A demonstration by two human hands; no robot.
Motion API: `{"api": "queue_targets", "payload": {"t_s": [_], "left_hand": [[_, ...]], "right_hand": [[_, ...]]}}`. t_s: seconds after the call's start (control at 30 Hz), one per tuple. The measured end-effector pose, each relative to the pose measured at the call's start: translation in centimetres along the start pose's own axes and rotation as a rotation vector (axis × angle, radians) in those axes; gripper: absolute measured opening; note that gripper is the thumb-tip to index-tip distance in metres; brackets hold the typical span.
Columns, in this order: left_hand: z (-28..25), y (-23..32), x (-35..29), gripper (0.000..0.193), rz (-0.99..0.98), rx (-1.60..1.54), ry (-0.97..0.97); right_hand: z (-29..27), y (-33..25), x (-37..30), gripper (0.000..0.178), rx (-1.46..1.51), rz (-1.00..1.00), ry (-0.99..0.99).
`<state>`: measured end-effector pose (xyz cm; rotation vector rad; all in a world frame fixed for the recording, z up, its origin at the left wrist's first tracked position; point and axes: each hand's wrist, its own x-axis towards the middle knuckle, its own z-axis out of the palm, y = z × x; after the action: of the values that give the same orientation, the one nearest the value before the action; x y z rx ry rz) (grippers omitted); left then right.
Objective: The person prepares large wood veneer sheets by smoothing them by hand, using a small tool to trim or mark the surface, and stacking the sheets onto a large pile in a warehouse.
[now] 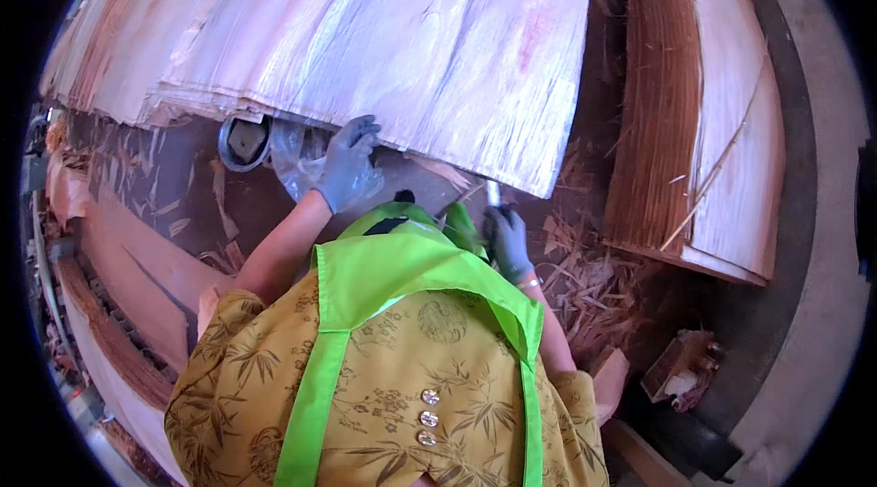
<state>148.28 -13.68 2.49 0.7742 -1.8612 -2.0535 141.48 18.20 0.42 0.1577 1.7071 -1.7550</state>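
A stack of pale wood veneer sheets [411,39] spreads across the far side, its near edge ragged on the left. My left hand [347,163], in a grey glove, rests at that near edge, fingers stretched out and fingertips lying on the top sheet. Beside it hangs crumpled clear plastic [290,156], next to a round dark container with a pale rim [245,142]. My right hand [507,240], also gloved, is closed near the stack's right corner. From it sticks a short tool with a pale, shiny end [493,193]; blur hides its exact kind.
To the right stands another thick, curved veneer stack [731,149]. Wood scraps [594,291] litter the floor below it. More veneer pieces [137,268] lie at the left. A small box-like object with reddish stuff [681,368] sits at the lower right.
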Motion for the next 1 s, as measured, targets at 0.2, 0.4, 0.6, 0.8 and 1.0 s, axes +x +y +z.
{"api": "queue_targets", "payload": {"t_s": [0.2,0.4,0.6,0.8,1.0], "left_hand": [[7.5,0.8,2.6,0.028,0.185,0.448,-0.306],[15.0,1.3,5.9,0.026,0.699,0.762,-0.518],[24.6,0.4,10.4,0.030,0.887,1.157,-0.566],[31.4,-1.5,16.3,0.023,0.860,1.280,-0.374],[32.1,-4.6,18.2,0.028,0.773,1.222,-0.170]], "right_hand": [[-9.7,-6.1,-3.6,0.010,-0.114,-0.174,0.511],[-13.4,-12.1,0.1,0.011,-0.095,-0.222,0.483],[-16.9,-13.8,10.2,0.014,-0.151,-0.231,0.298],[-16.3,-15.9,18.5,0.017,-0.118,-0.161,0.072],[-14.9,-18.0,25.6,0.018,-0.102,-0.061,-0.212]]}}
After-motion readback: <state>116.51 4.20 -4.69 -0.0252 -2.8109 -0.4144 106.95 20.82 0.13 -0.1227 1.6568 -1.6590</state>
